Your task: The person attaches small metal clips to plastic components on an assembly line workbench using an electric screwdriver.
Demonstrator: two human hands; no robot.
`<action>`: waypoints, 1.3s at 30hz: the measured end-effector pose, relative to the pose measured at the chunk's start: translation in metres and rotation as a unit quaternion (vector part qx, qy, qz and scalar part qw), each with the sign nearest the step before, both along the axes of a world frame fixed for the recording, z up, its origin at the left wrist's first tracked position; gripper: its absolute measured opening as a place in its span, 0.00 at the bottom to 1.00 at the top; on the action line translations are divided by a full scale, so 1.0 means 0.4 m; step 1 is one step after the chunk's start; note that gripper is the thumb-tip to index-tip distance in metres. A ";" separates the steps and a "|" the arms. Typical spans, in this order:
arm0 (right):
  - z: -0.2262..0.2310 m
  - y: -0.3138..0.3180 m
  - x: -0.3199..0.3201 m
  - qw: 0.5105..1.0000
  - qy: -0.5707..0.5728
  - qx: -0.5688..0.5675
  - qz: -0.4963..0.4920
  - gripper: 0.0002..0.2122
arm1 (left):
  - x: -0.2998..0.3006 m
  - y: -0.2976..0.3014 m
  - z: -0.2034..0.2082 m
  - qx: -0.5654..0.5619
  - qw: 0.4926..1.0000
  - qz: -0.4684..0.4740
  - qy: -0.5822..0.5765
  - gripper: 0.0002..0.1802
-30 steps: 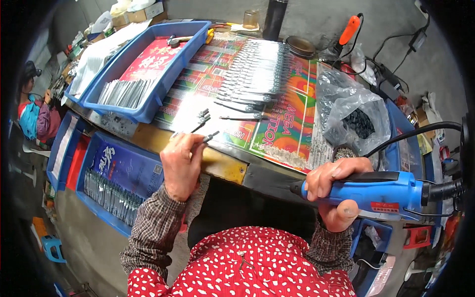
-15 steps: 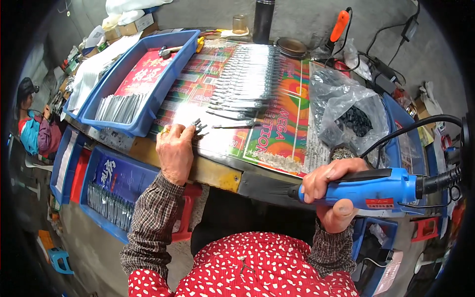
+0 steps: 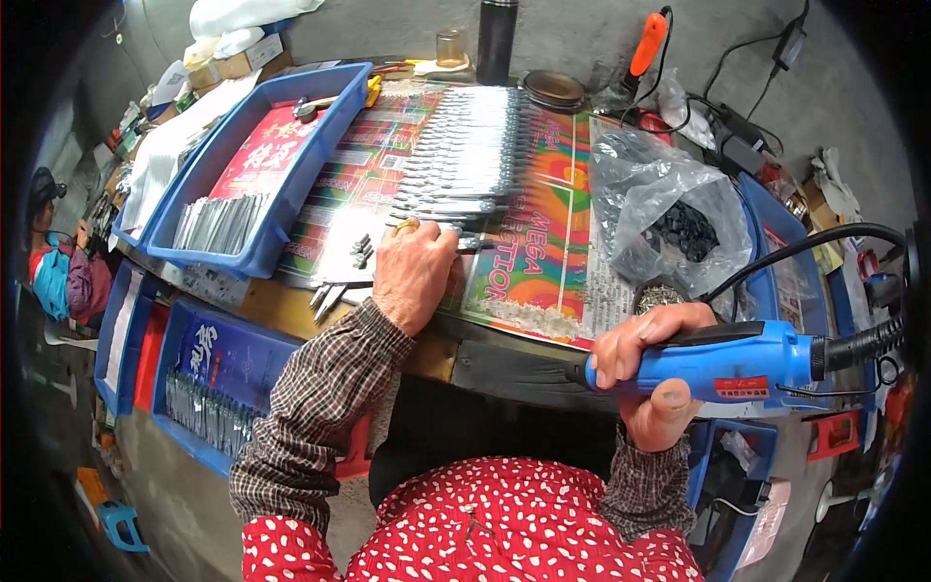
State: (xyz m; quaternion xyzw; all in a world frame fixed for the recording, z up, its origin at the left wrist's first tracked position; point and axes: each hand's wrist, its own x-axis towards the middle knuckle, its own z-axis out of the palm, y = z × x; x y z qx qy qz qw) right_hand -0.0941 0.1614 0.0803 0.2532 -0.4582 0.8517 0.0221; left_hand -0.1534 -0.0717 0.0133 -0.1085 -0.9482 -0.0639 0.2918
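Note:
My right hand (image 3: pixel 652 373) is wrapped round the front of a blue corded power tool (image 3: pixel 727 367), shaped like an electric screwdriver. Its dark nose points left along the table's front edge. My left hand (image 3: pixel 415 272) has its fingers curled down on the nearest slim pen-like rod (image 3: pixel 473 244), hiding much of it. Beyond lies a long row of silver pen-like rods (image 3: pixel 465 145) with dark ends. Beside my left wrist, several loose rods (image 3: pixel 332 299) stick out over the table edge, with dark tips (image 3: pixel 362 252) showing farther in; their middles are partly hidden.
A blue tray (image 3: pixel 264 247) of rods stands on the left, another blue bin (image 3: pixel 208 441) below it. On the right are a clear plastic bag (image 3: pixel 621 175) of small black pieces, a hanging black cable (image 3: pixel 805 254), and an orange-handled tool (image 3: pixel 648 44). A person (image 3: pixel 53 247) sits far left.
My left hand has moved right and farther in, from the table edge to the near end of the row. The rods' ends now show left of it. My right hand stays on the tool.

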 end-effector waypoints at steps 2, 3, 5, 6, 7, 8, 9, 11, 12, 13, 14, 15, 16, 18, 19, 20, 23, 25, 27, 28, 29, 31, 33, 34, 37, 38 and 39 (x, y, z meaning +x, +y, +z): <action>-0.002 0.006 -0.004 1.000 -0.004 0.004 -0.016 0.26 | -0.014 0.002 -0.009 0.001 1.000 0.000 -0.006 0.05; -0.001 0.010 -0.006 1.000 -0.008 0.006 -0.029 0.26 | -0.018 0.007 -0.011 0.000 1.000 0.003 -0.011 0.06; -0.006 0.018 -0.016 0.999 0.002 0.001 -0.036 0.26 | -0.009 0.023 -0.001 0.002 1.000 0.000 -0.009 0.07; -0.007 0.022 -0.021 0.999 0.010 0.000 -0.043 0.26 | -0.004 0.027 0.000 0.010 1.000 -0.004 -0.015 0.08; -0.009 0.027 -0.025 0.999 0.019 -0.001 -0.050 0.25 | -0.002 0.030 0.000 0.018 1.000 -0.007 -0.021 0.10; -0.010 0.031 -0.030 0.998 0.015 0.007 -0.060 0.24 | -0.003 0.031 -0.002 0.008 0.999 -0.014 -0.029 0.11; -0.010 0.034 -0.033 0.998 0.015 0.010 -0.064 0.24 | -0.007 0.035 -0.003 0.010 0.999 -0.018 -0.029 0.11; -0.010 0.040 -0.040 0.995 0.020 0.015 -0.095 0.24 | -0.012 0.042 -0.006 0.000 0.999 -0.047 -0.019 0.10; -0.017 0.043 -0.046 0.993 0.038 0.025 -0.111 0.23 | -0.013 0.045 -0.007 0.001 0.999 -0.049 -0.020 0.10; -0.017 0.044 -0.051 0.992 0.038 0.026 -0.113 0.23 | -0.013 0.047 -0.008 0.017 0.998 -0.054 -0.011 0.09; -0.016 0.041 -0.056 0.985 0.047 0.061 -0.154 0.24 | -0.013 0.048 -0.009 0.032 0.998 -0.059 -0.002 0.08; -0.019 0.040 -0.061 0.975 0.055 0.096 -0.194 0.25 | -0.013 0.051 -0.012 0.034 0.998 -0.062 -0.003 0.08; -0.025 0.042 -0.067 0.976 0.053 0.086 -0.192 0.25 | -0.012 0.053 -0.013 0.047 0.996 -0.078 -0.002 0.08; -0.032 0.046 -0.078 0.975 0.056 0.088 -0.198 0.25 | -0.008 0.053 -0.012 0.079 0.991 -0.102 -0.019 0.10; -0.035 0.046 -0.084 0.974 0.059 0.087 -0.201 0.25 | -0.003 0.056 -0.005 0.079 0.991 -0.102 -0.020 0.10; -0.039 0.043 -0.089 0.973 0.060 0.082 -0.208 0.25 | 0.004 0.061 0.004 0.152 0.981 -0.116 -0.037 0.10; -0.061 0.044 -0.115 0.982 0.083 0.006 -0.170 0.19 | 0.021 0.080 0.033 0.266 0.952 -0.134 -0.076 0.10; -0.063 0.043 -0.122 0.980 0.086 0.014 -0.179 0.19 | 0.030 0.092 0.044 0.309 0.936 -0.138 -0.100 0.11; -0.058 0.035 -0.125 0.971 0.057 0.055 -0.224 0.24 | 0.041 0.099 0.050 0.355 0.915 -0.140 -0.128 0.14; -0.057 0.033 -0.127 0.972 0.057 0.055 -0.223 0.24 | 0.047 0.099 0.048 0.355 0.916 -0.139 -0.129 0.14; -0.057 0.031 -0.129 0.972 0.059 0.054 -0.223 0.24 | 0.052 0.100 0.047 0.388 0.899 -0.140 -0.145 0.14; -0.058 0.030 -0.132 0.971 0.061 0.055 -0.223 0.24 | 0.062 0.105 0.045 0.422 0.881 -0.141 -0.160 0.14; -0.062 0.031 -0.134 0.972 0.069 0.045 -0.222 0.24 | 0.069 0.115 0.050 0.452 0.864 -0.141 -0.172 0.13; -0.066 0.033 -0.136 0.971 0.069 0.046 -0.222 0.24 | 0.068 0.118 0.045 0.453 0.863 -0.142 -0.172 0.13; -0.071 0.041 -0.136 0.979 0.092 -0.025 -0.183 0.21 | 0.071 0.128 0.040 0.383 0.898 -0.190 -0.108 0.13; -0.068 0.043 -0.133 0.979 0.090 -0.026 -0.183 0.21 | 0.077 0.133 0.050 0.361 0.901 -0.208 -0.122 0.13; -0.065 0.044 -0.131 0.979 0.088 -0.027 -0.184 0.22 | 0.082 0.141 0.054 0.340 0.903 -0.226 -0.135 0.14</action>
